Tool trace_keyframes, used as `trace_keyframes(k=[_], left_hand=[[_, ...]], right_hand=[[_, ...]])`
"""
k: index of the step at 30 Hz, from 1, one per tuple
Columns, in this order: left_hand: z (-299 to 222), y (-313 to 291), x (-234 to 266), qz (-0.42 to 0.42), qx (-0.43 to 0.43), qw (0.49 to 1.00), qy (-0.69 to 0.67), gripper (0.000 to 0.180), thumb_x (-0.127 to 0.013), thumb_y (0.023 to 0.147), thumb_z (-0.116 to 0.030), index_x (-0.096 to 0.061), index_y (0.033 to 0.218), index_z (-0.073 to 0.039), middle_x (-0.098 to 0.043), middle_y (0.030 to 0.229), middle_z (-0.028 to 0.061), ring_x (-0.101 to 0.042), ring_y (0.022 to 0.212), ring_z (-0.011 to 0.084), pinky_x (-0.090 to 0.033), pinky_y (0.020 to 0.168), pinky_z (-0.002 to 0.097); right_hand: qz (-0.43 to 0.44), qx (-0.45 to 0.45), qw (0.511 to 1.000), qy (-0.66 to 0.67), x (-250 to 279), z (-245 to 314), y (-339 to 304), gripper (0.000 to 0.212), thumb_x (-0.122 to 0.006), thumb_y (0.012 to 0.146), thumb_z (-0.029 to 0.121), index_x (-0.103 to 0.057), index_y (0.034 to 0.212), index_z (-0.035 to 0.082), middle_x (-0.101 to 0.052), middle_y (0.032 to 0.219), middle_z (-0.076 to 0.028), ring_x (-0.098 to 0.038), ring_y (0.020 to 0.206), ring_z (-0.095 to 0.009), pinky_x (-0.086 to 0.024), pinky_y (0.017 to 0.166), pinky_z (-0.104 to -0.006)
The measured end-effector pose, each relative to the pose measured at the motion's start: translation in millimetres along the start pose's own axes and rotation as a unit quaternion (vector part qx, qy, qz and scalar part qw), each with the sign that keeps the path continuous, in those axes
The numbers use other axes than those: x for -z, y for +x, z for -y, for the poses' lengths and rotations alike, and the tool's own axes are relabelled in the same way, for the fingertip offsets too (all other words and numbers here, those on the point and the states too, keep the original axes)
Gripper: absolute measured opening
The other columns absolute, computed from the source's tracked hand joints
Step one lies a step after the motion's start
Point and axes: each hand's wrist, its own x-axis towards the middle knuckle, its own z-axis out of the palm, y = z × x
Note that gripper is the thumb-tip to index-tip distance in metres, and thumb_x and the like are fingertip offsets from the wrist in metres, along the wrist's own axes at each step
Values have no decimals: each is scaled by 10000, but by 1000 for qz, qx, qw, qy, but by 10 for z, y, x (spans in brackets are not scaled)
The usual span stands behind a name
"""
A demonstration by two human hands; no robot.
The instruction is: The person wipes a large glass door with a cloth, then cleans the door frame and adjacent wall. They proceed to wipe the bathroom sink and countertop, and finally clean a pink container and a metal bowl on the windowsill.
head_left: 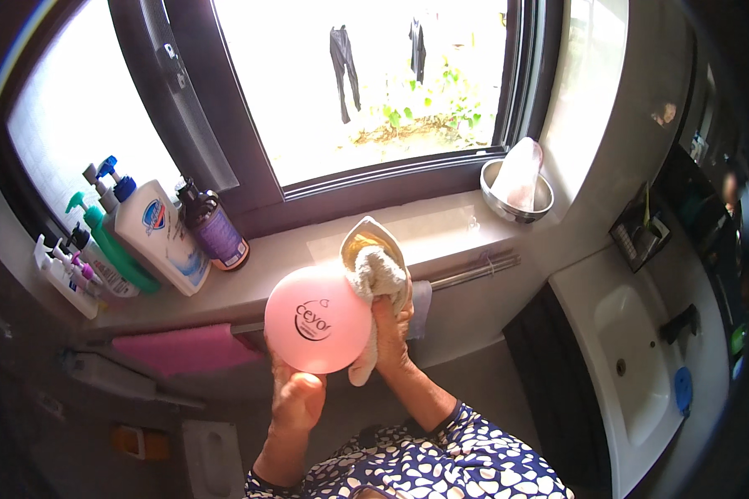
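Observation:
My left hand [298, 401] grips a smooth, round pink thing [318, 320] with dark print from below. Whether it is a lid or the base of a bowl, I cannot tell. On its right side, my right hand [391, 337] is closed on a pale, fluffy cloth [377, 274], which presses against the pink rim. Part of the cloth hangs below the pink thing. Just beyond the cloth is a pointed, leaf-shaped piece [364, 239] with a pale edge and yellowish inside; its kind is unclear. Most of my left fingers are hidden behind the pink thing.
Several pump bottles [160, 237] crowd the left of the windowsill [300, 249]. A metal bowl [520, 212] holding a pale object stands at its right end. Below the sill, a pink towel [187, 348] hangs on a rail [474, 273]. A white washbasin [632, 366] is at the right.

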Motion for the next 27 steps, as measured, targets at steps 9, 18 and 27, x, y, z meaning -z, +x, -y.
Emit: trace_keyframes(k=[9, 18, 27], left_hand=[[-102, -148, 298, 23, 96, 995, 21, 747, -671, 625, -164, -353, 1284, -18, -482, 1209, 145, -496, 1119, 261, -453, 906, 395], [29, -349, 439, 152, 217, 960, 88, 811, -818, 486, -89, -477, 1221, -69, -490, 1175, 27, -474, 1089, 177, -381, 955, 321], [61, -310, 573, 192, 297, 935, 9, 1186, -824, 618, -246, 80, 1385, -255, -316, 1386, 72, -383, 1230, 209, -229, 1074, 389]], right_hand=[[251, 72, 944, -203, 125, 232, -156, 489, -591, 751, 269, -530, 1137, -25, -544, 1109, -177, -488, 1066, -286, -377, 924, -379], [614, -226, 719, -234, -80, 104, 130, 513, -550, 743, 434, -581, 1094, 62, -484, 1148, -150, -471, 1082, -297, -366, 932, -383], [544, 45, 814, -198, 116, 637, -336, 374, -669, 623, 122, -642, 991, 60, -441, 1227, -233, -441, 1135, -422, -380, 918, -484]])
